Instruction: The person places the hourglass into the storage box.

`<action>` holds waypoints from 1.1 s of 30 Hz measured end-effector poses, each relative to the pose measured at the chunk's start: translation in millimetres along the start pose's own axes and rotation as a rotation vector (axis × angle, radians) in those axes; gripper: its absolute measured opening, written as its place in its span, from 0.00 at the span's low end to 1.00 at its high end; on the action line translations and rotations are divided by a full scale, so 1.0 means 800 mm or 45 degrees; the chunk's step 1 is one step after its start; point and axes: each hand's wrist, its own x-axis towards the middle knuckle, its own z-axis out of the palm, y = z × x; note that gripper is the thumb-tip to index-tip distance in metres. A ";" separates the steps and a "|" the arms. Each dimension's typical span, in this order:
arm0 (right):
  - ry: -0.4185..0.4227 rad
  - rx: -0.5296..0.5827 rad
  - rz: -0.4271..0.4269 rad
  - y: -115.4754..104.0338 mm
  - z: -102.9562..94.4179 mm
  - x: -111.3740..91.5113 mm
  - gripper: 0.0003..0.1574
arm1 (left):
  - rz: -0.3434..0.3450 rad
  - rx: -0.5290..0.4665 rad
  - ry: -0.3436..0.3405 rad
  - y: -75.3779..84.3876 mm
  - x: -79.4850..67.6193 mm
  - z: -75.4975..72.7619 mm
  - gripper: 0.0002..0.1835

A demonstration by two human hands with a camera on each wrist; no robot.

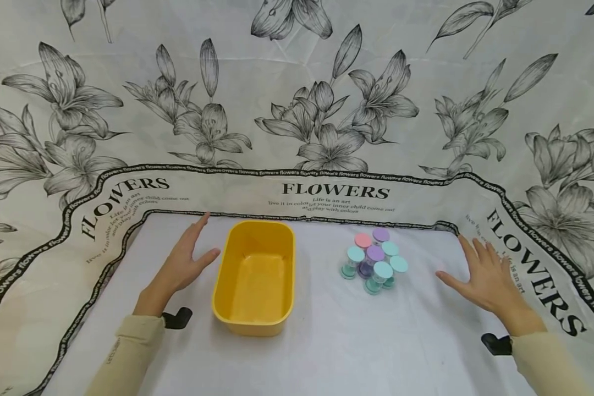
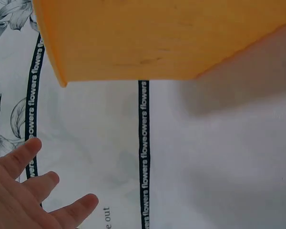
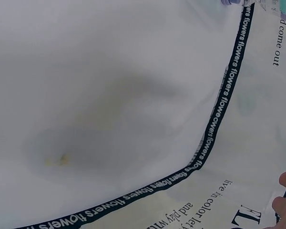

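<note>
Found left grip (image 1: 178, 269) spread beside yellow tub (image 1: 254, 286), right grip (image 1: 490, 283) spread right of upright cylinders (image 1: 375, 254) clustered on desk (image 1: 346, 346), right of tub; could topple several by brushing one, given close packing.

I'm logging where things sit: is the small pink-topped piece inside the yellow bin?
No, the pink-topped piece is on the white surface, to the right of the yellow bin.

Soft, diffuse light fills the head view fairly evenly. Both wrist views look dimmer, with hazy-edged grey shadows on the smooth white tabletop (image 2: 243, 157), one showing beside the yellow, round-cornered plastic tub (image 2: 162, 38).
</note>
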 end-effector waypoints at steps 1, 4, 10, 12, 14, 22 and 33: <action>0.005 0.006 0.001 0.000 0.000 0.001 0.70 | 0.009 -0.016 -0.005 0.002 0.001 0.004 0.47; 0.001 0.023 0.012 0.001 0.000 0.002 0.70 | 0.032 -0.056 -0.025 0.008 0.003 0.014 0.48; -0.033 0.041 0.019 -0.002 0.004 0.005 0.70 | 0.043 -0.093 -0.086 0.015 0.005 0.031 0.50; -0.040 0.048 0.021 -0.002 0.004 0.005 0.69 | 0.047 -0.113 -0.095 0.017 0.005 0.035 0.49; -0.042 0.048 0.020 -0.004 0.005 0.005 0.69 | 0.054 -0.146 -0.098 0.018 0.005 0.039 0.48; -0.046 0.054 0.019 -0.008 0.007 0.003 0.69 | 0.109 -0.216 -0.128 0.019 0.003 0.054 0.46; 0.021 0.253 -0.008 -0.011 0.023 0.005 0.61 | 0.191 -0.249 -0.150 0.016 0.004 0.063 0.45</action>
